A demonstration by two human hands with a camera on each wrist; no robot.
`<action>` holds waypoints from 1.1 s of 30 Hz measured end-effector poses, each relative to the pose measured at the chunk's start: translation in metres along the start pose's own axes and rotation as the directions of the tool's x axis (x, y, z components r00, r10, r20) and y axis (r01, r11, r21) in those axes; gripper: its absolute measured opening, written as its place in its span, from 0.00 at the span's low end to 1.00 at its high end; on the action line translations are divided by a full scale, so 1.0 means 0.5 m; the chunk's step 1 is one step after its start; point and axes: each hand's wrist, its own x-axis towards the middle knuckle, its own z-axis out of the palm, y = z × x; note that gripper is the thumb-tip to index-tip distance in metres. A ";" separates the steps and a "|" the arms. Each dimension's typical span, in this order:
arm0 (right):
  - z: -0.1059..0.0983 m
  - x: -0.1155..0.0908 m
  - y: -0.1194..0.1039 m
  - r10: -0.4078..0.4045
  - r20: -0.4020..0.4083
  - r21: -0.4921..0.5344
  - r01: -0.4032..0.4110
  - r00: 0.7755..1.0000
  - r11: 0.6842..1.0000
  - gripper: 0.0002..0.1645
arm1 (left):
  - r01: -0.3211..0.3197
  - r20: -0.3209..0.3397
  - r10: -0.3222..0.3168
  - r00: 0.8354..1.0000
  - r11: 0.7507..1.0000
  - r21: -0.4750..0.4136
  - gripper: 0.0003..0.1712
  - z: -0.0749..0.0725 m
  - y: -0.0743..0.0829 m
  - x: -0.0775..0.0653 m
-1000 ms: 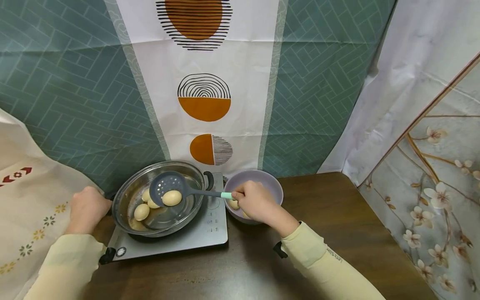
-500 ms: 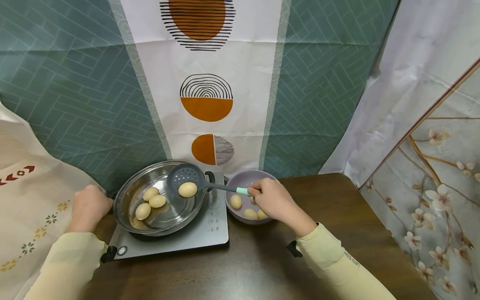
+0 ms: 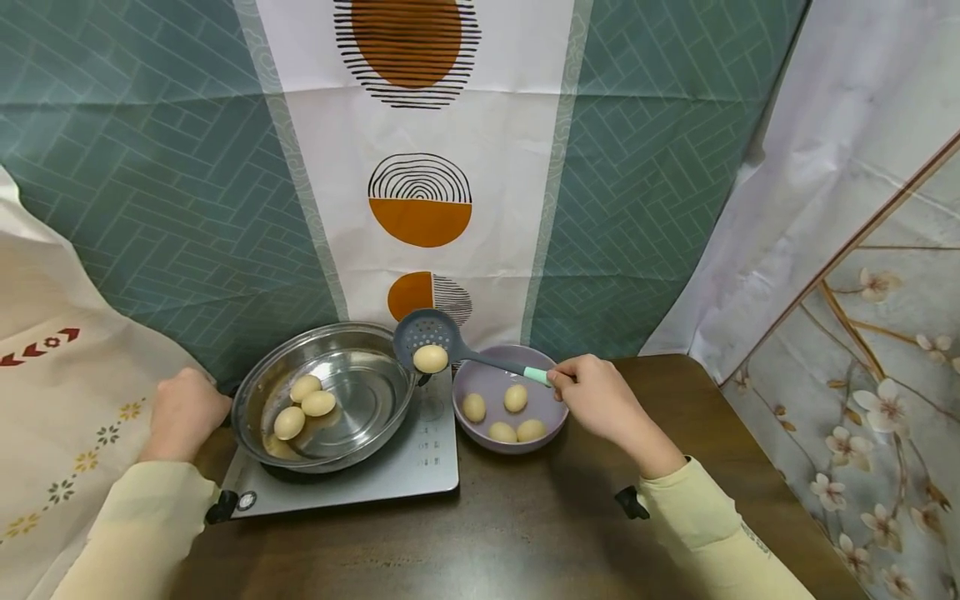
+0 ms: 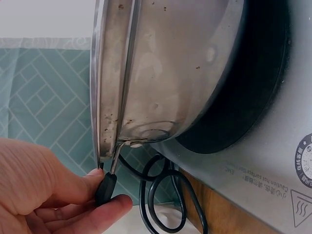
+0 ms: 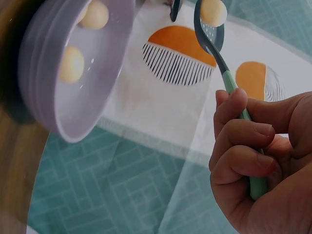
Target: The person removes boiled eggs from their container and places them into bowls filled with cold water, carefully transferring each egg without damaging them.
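Note:
My right hand (image 3: 600, 398) grips the mint-green handle of a grey slotted skimmer (image 3: 420, 330), fingers curled round it. One pale egg (image 3: 431, 359) lies in the skimmer's bowl, held up between the pan and the purple bowl. At the left, my left hand (image 3: 185, 417) holds the steel pan (image 3: 251, 433) by its black side handle (image 4: 105, 189), thumb and fingers pinching it in the left wrist view. Inside the pan lie three eggs (image 3: 289, 423) in a little liquid. Several more eggs (image 3: 515, 397) rest in the purple bowl (image 3: 510, 447), just left of my right hand.
The pan stands on a silver induction cooker (image 3: 405, 483) on a dark wooden table (image 3: 420, 550). A black cord (image 4: 161, 195) loops beside the cooker. Patterned cloth (image 3: 622, 208) hangs close behind the pan and bowl, with a flowered panel (image 3: 862, 433) along the right.
My right hand has moved right, lifting the skimmer and its egg from over the pan to past its right rim. My left hand keeps its hold on the pan handle.

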 end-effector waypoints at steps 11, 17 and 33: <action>-0.021 -0.009 0.063 0.032 -0.054 -0.070 -0.036 0.998 0.997 0.14 | -0.006 0.004 0.006 1.000 1.000 -0.005 0.18 -0.002 0.002 -0.004; -0.027 -0.017 0.085 0.059 -0.064 -0.097 -0.065 0.996 0.993 0.16 | -0.013 0.002 0.013 1.000 1.000 -0.013 0.18 0.001 0.000 -0.007; -0.031 -0.035 0.131 0.087 -0.085 -0.155 -0.099 0.993 0.983 0.14 | -0.025 -0.010 0.025 1.000 1.000 -0.013 0.17 -0.002 0.001 -0.002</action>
